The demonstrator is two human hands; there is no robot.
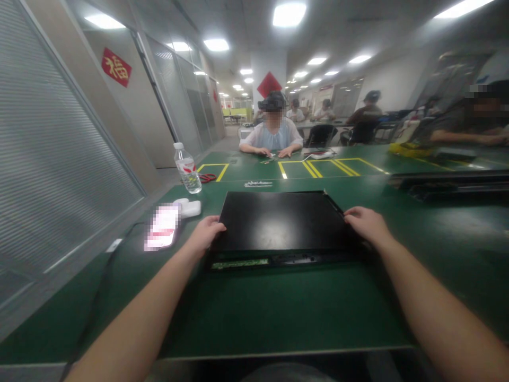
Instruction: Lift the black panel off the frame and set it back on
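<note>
Left hand (207,233) and right hand (368,223) pinch a flat black rectangular panel (274,220).
It is inward from the near edge of the green table surface (294,307); it may tilt if one pinch loosens.

I see bare forearms (141,307) angling up from the bottom corners, left hand (207,233) and right hand (366,224) kinda pinching mid-frame.

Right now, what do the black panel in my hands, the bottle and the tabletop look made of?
Black panel: satin and smooth; its soft reflection could mean plastic, glass or coated metal. Bottle: probably clear plastic, transparent with shiny highlights. Tabletop: perhaps rubber or vinyl, green with a faint sheen.
</note>
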